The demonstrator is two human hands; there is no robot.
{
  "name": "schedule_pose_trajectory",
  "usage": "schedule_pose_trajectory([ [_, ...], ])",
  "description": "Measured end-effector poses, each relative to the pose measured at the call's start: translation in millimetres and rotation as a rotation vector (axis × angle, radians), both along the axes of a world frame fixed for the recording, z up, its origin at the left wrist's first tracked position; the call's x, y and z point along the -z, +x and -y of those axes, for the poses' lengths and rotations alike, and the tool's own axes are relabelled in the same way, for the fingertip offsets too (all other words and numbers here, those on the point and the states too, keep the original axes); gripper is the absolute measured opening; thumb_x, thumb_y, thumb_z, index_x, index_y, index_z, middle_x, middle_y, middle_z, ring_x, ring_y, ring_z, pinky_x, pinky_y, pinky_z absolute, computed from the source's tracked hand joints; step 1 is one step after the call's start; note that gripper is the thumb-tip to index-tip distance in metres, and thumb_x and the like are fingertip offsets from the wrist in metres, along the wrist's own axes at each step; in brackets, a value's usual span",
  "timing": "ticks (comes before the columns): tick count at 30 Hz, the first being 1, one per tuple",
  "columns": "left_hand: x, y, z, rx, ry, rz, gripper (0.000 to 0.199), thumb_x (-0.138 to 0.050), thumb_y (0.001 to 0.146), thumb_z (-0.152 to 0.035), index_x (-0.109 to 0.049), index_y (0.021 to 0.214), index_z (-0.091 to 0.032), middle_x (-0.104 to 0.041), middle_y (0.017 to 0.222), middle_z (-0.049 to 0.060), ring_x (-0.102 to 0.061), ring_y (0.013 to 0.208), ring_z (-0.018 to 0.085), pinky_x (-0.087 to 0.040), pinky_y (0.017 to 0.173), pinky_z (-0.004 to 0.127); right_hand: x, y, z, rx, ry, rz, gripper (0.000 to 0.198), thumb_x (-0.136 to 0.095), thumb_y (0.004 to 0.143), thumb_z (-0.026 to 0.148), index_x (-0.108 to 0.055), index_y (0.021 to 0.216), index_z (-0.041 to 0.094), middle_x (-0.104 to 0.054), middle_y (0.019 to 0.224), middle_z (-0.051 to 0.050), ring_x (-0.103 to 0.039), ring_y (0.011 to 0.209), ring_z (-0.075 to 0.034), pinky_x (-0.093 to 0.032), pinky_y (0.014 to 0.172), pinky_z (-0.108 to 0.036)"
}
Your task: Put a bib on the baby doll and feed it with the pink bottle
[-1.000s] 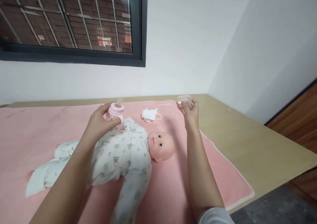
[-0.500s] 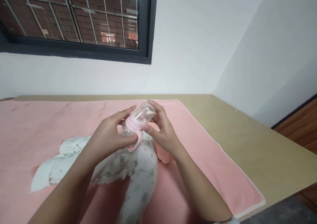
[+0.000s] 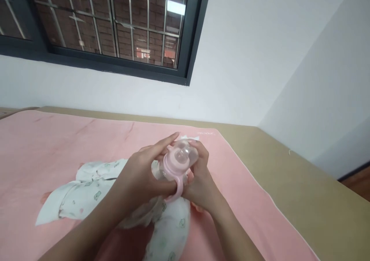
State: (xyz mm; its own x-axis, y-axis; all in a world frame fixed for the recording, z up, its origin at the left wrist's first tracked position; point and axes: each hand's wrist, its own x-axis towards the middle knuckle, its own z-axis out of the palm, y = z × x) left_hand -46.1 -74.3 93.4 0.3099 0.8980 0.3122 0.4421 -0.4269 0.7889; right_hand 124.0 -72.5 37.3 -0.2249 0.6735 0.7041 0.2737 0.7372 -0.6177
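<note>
A baby bottle (image 3: 175, 164) with a pink collar and a pink loop handle is in my left hand (image 3: 147, 168), tilted, its teat end toward me. The thumb presses by the handle, and the fingers behind the bottle are partly hidden. My right hand (image 3: 200, 176) is closed on the clear cap (image 3: 190, 153), which sits askew at the collar's right side. Whether cap and collar still touch, I cannot tell. Below the hands lies a small figure, a baby or doll, in white patterned clothes (image 3: 89, 188); its head is hidden behind my hands.
A pink sheet (image 3: 72, 138) with white edging covers much of the tan surface (image 3: 271, 161). White walls (image 3: 245, 61) meet at a corner behind it. A dark-framed window (image 3: 115, 26) with metal bars is at the upper left.
The bottle has tipped its top toward me, and both hands have moved right and lower in view. The clear cap has shifted from straight over the collar to askew. The view has turned slightly.
</note>
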Motion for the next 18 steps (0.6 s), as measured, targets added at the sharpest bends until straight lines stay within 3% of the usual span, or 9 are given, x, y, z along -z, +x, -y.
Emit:
schedule_pose_trajectory([
  [4,3.1,3,6,0.020,0.000,-0.030,0.094,-0.065,0.064,-0.024,-0.036,0.151,-0.044,-0.072,0.103,-0.006,-0.067,0.095,0.023,-0.054,0.074,0.028,-3,4,8,0.003,0.007,-0.036,0.103,-0.091,0.060,0.022,-0.025,0.137,0.045,-0.050,0.133,-0.003,-0.061,0.116,-0.021,-0.056,0.092,-0.036],
  [7,7.8,6,7,0.082,0.057,-0.039,0.083,-0.059,0.067,-0.021,-0.046,0.145,-0.045,-0.073,0.102,-0.006,-0.069,0.090,0.022,-0.053,0.069,0.027,-4,10,13,0.032,-0.095,-0.045,0.101,-0.091,0.058,0.020,-0.031,0.135,0.044,-0.048,0.137,-0.003,-0.060,0.118,-0.021,-0.056,0.090,-0.035],
  [10,11.0,9,7,0.102,0.071,-0.031,0.079,-0.053,0.065,-0.015,-0.055,0.138,-0.045,-0.074,0.108,-0.007,-0.069,0.093,0.022,-0.054,0.074,0.028,-4,12,14,0.044,-0.222,-0.078,0.101,-0.091,0.054,0.019,-0.036,0.134,0.042,-0.048,0.137,-0.003,-0.060,0.117,-0.022,-0.057,0.088,-0.034],
  [18,25.2,9,0,0.085,0.089,-0.020,0.075,-0.059,0.068,-0.025,-0.052,0.140,-0.046,-0.073,0.114,-0.005,-0.066,0.106,0.030,-0.056,0.076,0.036,-4,13,8,0.010,-0.321,-0.123,0.099,-0.090,0.048,0.013,-0.042,0.131,0.040,-0.052,0.136,-0.004,-0.062,0.114,-0.024,-0.057,0.085,-0.036],
])
